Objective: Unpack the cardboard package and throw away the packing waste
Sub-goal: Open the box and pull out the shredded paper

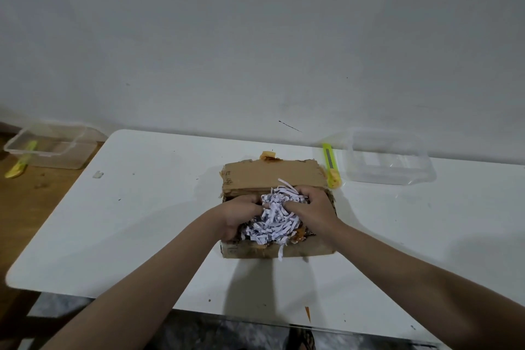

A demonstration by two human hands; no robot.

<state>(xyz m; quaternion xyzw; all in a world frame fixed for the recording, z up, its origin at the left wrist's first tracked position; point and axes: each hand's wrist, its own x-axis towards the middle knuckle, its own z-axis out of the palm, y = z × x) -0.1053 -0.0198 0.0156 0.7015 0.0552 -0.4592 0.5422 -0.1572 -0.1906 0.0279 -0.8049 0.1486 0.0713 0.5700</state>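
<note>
An open brown cardboard box sits mid-table, its far flap folded back. White shredded paper fills it and spills over the near wall. My left hand digs into the shreds from the left, fingers curled into them. My right hand grips the same heap from the right. Whatever lies under the paper is hidden.
A yellow-green utility knife lies just right of the flap. A clear plastic container stands at the back right of the white table. On a wooden surface to the left are another clear container and a second yellow knife.
</note>
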